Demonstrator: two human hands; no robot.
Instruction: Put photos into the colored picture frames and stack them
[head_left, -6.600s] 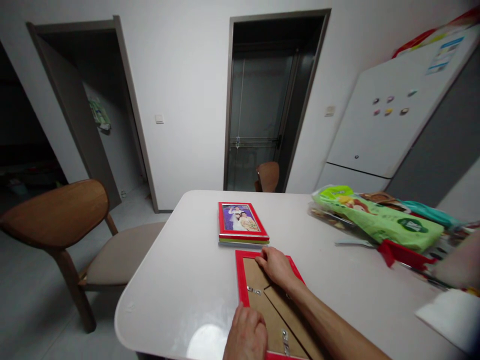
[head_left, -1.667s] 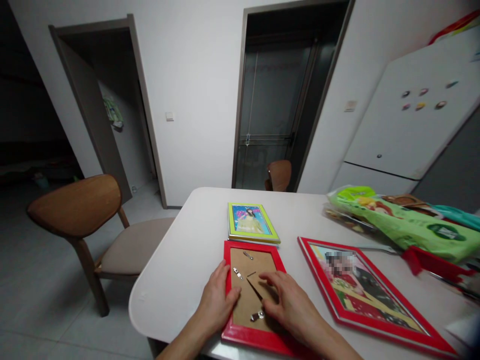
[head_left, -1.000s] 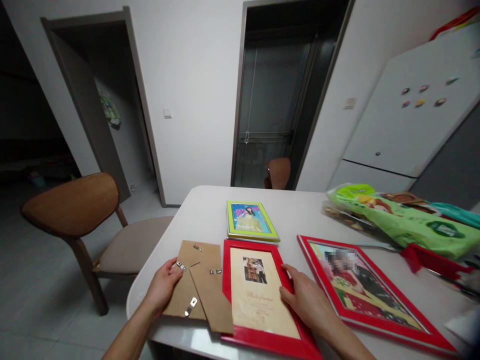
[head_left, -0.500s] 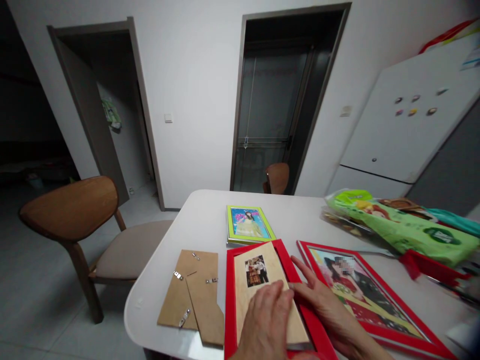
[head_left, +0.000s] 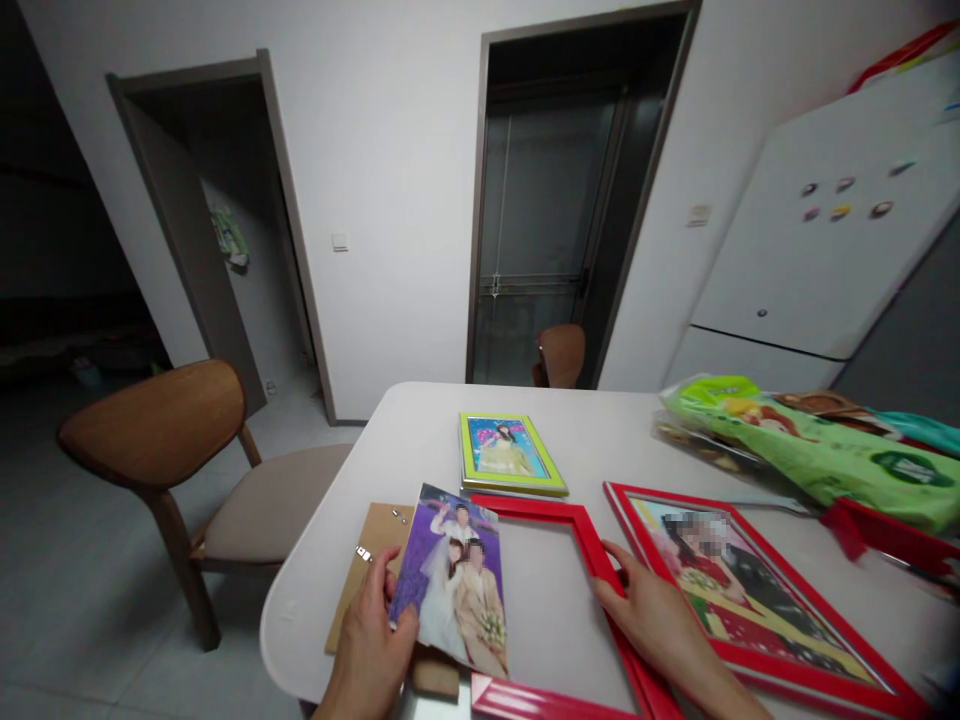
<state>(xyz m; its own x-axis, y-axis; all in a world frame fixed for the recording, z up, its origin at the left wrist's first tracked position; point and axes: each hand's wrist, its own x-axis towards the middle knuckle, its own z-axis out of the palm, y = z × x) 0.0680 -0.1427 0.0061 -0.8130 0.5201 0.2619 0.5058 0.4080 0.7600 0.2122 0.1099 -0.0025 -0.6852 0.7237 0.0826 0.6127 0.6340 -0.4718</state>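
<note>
My left hand is closed on the left edge of a wedding photo with a purple background, its thumb on the picture face. The photo is tilted over the left side of an open red picture frame, partly hiding it. My right hand grips the frame's right side, thumb on top. Through the frame the white tabletop shows. Under and behind the photo lies a brown backing board with metal clips, partly covered by my left hand.
A second red frame with a picture lies at the right. Beyond the open frame is a green-framed picture. Green packaging and a red-handled object are on the table's right side. A wooden chair stands left.
The pale panel with a small picture that lay in the red frame under both hands no longer shows there. My left hand has moved left and now holds the wedding photo.
</note>
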